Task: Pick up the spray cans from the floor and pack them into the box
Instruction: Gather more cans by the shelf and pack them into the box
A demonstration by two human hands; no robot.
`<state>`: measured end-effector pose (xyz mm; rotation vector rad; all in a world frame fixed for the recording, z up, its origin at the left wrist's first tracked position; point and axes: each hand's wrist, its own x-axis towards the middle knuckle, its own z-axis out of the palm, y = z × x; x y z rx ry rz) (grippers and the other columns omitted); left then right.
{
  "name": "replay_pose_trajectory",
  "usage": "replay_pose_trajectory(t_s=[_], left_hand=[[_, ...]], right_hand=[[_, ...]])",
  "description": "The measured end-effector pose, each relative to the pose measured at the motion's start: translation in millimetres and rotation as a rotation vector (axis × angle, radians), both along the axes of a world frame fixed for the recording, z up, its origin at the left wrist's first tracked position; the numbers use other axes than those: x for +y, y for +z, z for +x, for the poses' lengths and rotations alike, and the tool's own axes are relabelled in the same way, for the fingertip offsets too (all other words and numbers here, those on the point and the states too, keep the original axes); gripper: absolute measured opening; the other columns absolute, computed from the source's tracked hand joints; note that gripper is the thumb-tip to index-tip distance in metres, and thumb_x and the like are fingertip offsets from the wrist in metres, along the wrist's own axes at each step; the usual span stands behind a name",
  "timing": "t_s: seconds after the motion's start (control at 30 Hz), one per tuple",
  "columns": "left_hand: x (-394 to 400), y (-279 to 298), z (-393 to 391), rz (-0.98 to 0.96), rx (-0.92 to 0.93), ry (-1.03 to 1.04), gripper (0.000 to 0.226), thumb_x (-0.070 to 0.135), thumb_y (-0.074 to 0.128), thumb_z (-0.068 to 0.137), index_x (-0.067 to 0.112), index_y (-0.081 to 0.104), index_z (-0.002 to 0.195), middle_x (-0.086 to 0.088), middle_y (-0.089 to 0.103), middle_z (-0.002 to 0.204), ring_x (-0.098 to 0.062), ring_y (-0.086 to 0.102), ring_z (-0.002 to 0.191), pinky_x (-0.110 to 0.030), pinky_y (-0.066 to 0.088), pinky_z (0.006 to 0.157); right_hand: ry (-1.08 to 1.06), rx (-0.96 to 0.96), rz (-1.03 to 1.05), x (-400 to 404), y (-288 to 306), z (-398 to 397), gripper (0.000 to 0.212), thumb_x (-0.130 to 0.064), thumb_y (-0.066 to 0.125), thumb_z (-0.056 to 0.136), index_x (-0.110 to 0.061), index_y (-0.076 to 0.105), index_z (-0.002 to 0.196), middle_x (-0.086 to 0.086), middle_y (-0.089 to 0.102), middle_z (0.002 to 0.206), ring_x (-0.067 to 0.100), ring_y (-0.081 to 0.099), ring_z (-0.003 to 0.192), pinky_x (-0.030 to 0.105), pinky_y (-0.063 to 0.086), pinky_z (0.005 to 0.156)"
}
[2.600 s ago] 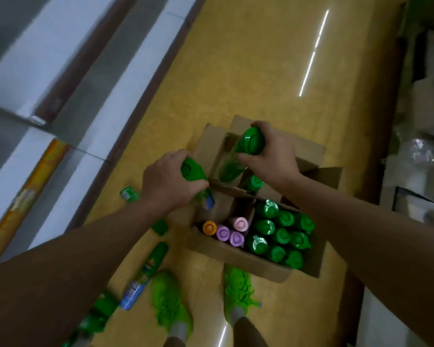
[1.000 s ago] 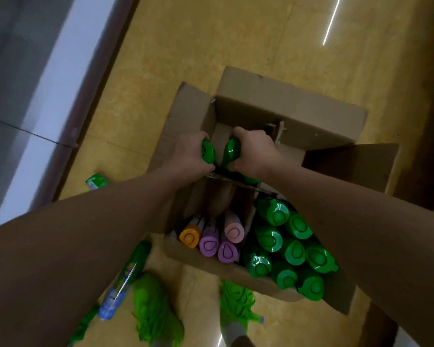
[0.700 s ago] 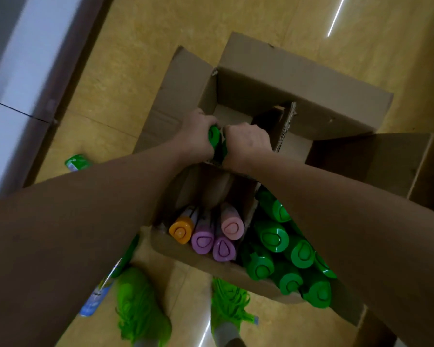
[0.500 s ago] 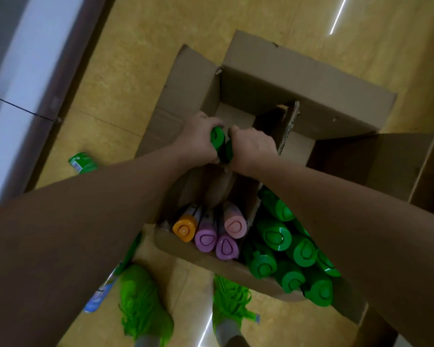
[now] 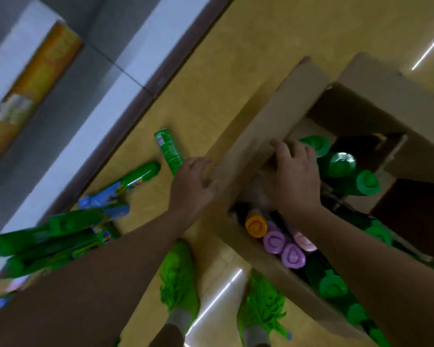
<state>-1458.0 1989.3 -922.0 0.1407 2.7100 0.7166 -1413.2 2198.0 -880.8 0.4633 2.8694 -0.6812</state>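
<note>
The open cardboard box (image 5: pixel 258 128) stands on the yellow floor. Its far compartment holds three green-capped spray cans (image 5: pixel 342 164). Nearer me are an orange cap (image 5: pixel 255 224), purple and pink caps (image 5: pixel 291 255), and more green caps (image 5: pixel 332 286). My right hand (image 5: pixel 295 179) rests on the box's left wall, fingers spread, holding nothing. My left hand (image 5: pixel 192 182) is outside the box against the left flap, fingers loosely curled and empty. On the floor to the left lie a short green can (image 5: pixel 169 152), a long green can (image 5: pixel 138 176) and several more in a pile (image 5: pixel 48 242).
My two green shoes (image 5: pixel 178 274) stand just in front of the box. A grey and white ledge (image 5: pixel 125 71) runs along the left behind the floor cans, with a yellow roll (image 5: pixel 33 81) lying on it. The picture is blurred by motion.
Both hands have let go of the green cans they lowered into the far compartment. My left hand has come out of the box to the left, and the view has swung toward the floor cans.
</note>
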Motion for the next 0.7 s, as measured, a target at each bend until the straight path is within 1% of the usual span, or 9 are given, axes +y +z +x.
replay_pose_trajectory(t_s=[0.1,0.17,0.27,0.37,0.43,0.5,0.57,0.63,0.7], left_hand=[[-68,-19,19,-0.071,-0.073,0.062,0.059,0.028,0.079,0.074,0.02,0.061,0.13,-0.005,0.057,0.13,-0.025,0.054,0.118,-0.028,0.038,0.094],[-107,-28,31,-0.08,-0.095,0.125,0.059,0.027,0.08,0.074,0.02,0.061,0.13,-0.006,0.057,0.128,-0.027,0.054,0.117,-0.032,0.041,0.092],[-154,-44,46,-0.078,-0.134,0.227,0.06,0.031,0.081,0.076,0.019,0.06,0.131,-0.007,0.056,0.131,-0.027,0.053,0.118,-0.036,0.043,0.094],[-190,-66,61,-0.078,-0.198,0.29,0.062,0.032,0.079,0.079,0.019,0.057,0.135,-0.007,0.053,0.137,-0.028,0.05,0.123,-0.039,0.044,0.097],[-211,-84,71,-0.079,-0.228,0.323,0.064,0.028,0.08,0.077,0.017,0.057,0.135,-0.008,0.053,0.137,-0.031,0.05,0.123,-0.038,0.044,0.096],[-230,-102,82,-0.072,-0.273,0.337,0.068,0.027,0.081,0.075,0.016,0.055,0.137,-0.01,0.052,0.137,-0.032,0.049,0.123,-0.037,0.044,0.096],[-244,-122,91,-0.082,-0.336,0.315,0.072,0.034,0.082,0.075,0.017,0.053,0.139,-0.011,0.05,0.138,-0.032,0.046,0.124,-0.037,0.043,0.097],[-256,-142,98,-0.108,-0.387,0.292,0.076,0.04,0.082,0.074,0.017,0.052,0.14,-0.011,0.05,0.139,-0.032,0.045,0.124,-0.039,0.044,0.098],[-265,-160,104,-0.125,-0.415,0.281,0.079,0.045,0.082,0.073,0.017,0.051,0.14,-0.011,0.052,0.139,-0.032,0.045,0.125,-0.042,0.045,0.098]], right_hand=[[0.103,-0.04,-0.045,-58,-11,-5,0.056,-0.03,0.068,0.084,-0.015,0.05,0.135,0.017,0.051,0.134,0.035,0.043,0.119,0.045,0.04,0.096],[0.172,-0.096,-0.063,-99,-20,-8,0.056,-0.035,0.063,0.088,-0.017,0.046,0.138,0.013,0.048,0.137,0.032,0.041,0.122,0.042,0.039,0.097],[0.264,-0.162,-0.078,-155,-39,-12,0.058,-0.031,0.062,0.086,-0.017,0.044,0.139,0.014,0.048,0.136,0.033,0.04,0.123,0.043,0.038,0.099],[0.362,-0.195,0.007,-200,-63,-17,0.057,-0.032,0.064,0.084,-0.015,0.046,0.136,0.015,0.053,0.127,0.035,0.044,0.116,0.046,0.039,0.095],[0.485,-0.18,0.11,-226,-82,-18,0.056,-0.03,0.063,0.085,-0.011,0.048,0.135,0.018,0.054,0.124,0.037,0.046,0.114,0.048,0.039,0.096],[0.571,-0.184,0.139,-247,-103,-21,0.057,-0.03,0.065,0.084,-0.009,0.049,0.134,0.02,0.054,0.123,0.038,0.047,0.113,0.048,0.042,0.093],[0.529,-0.274,0.096,-261,-126,-28,0.059,-0.034,0.067,0.084,-0.01,0.046,0.134,0.019,0.052,0.125,0.036,0.047,0.114,0.045,0.044,0.09],[0.395,-0.376,0.047,-270,-152,-36,0.066,-0.037,0.068,0.085,-0.01,0.04,0.138,0.018,0.05,0.129,0.035,0.046,0.117,0.043,0.042,0.092],[0.255,-0.412,0.015,-275,-178,-42,0.077,-0.039,0.072,0.083,-0.009,0.033,0.142,0.018,0.05,0.128,0.035,0.046,0.117,0.042,0.041,0.094]])
